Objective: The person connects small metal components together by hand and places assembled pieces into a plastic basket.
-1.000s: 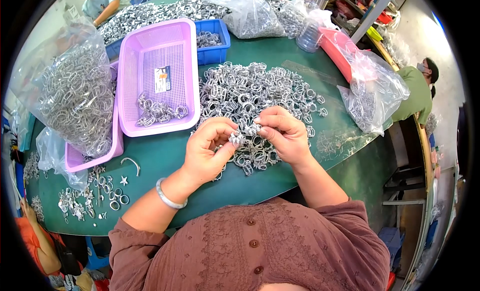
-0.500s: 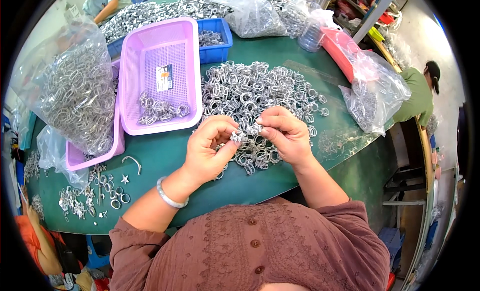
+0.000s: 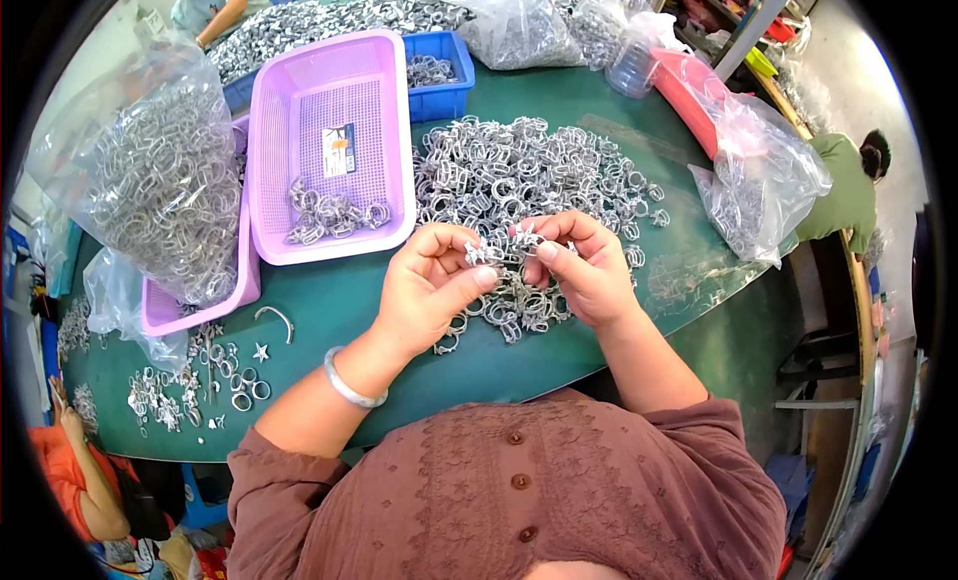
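Over the near edge of a heap of grey metal rings [image 3: 539,171], both hands are close together, fingertips nearly meeting. My left hand [image 3: 424,291] is closed in a pinch on a small silver ring with star-like points [image 3: 481,253]. In the fingertips of my right hand [image 3: 591,273] is another star-topped ring [image 3: 526,241]; its band is partly hidden by the fingers. To the left of the heap, a pink mesh-bottomed basket [image 3: 299,111] holds a small cluster of similar rings [image 3: 334,216] at its near end.
A clear bag of rings [image 3: 150,201] rests in a second pink basket [image 3: 205,314] at left. Sorted loose pieces [image 3: 165,395] lie on the green table [image 3: 459,371]. Behind are a blue bin [image 3: 439,96] and more bags [image 3: 519,31]. Other people sit around the table.
My right fingers have shifted their grip, and the star-topped ring in them shows more plainly. My left thumb has straightened somewhat. The whole view has moved slightly.
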Demonstrator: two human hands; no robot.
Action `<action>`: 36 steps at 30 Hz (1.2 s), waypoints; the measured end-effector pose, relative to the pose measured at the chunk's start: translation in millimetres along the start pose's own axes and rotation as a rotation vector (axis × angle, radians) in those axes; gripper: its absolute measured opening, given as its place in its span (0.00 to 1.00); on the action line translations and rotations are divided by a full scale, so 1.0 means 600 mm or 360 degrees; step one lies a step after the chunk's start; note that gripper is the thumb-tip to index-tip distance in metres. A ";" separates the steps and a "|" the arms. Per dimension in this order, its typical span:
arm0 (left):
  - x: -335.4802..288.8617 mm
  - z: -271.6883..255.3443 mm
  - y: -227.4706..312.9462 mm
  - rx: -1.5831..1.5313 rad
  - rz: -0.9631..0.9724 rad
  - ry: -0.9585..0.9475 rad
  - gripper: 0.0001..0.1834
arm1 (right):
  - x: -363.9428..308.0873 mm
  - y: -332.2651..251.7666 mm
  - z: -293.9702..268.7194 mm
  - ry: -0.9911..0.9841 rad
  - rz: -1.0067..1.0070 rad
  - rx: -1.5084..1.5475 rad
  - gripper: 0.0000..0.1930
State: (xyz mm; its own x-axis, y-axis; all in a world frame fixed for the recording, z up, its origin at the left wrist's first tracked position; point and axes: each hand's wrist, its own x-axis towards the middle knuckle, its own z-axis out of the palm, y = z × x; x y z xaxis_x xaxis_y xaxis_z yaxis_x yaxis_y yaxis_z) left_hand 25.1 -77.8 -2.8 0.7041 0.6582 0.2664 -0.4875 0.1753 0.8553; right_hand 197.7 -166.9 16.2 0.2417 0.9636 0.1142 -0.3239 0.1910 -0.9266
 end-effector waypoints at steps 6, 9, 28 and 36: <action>0.004 -0.012 0.001 -0.0461 -0.0385 0.0140 0.08 | -0.001 0.001 0.001 -0.0020 0.0198 0.0182 0.07; 0.006 -0.013 0.003 -0.0656 -0.0490 0.0150 0.09 | 0.001 0.002 0.002 -0.0043 0.0240 0.0265 0.10; 0.011 -0.022 0.004 -0.0713 -0.0701 0.0249 0.10 | 0.005 0.003 -0.006 -0.0087 0.0336 0.0367 0.05; 0.045 0.012 0.025 -0.0188 -0.0741 0.0305 0.08 | -0.015 -0.006 -0.025 -0.0125 0.0414 0.0261 0.07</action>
State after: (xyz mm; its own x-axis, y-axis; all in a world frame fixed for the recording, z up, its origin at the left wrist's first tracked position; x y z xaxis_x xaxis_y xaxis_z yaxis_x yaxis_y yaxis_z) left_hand 40.2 -62.6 20.4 0.7584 0.6113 -0.2262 -0.2079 0.5557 0.8050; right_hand 210.4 -179.3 13.3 0.0619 0.9944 -0.0859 -0.5103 -0.0424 -0.8590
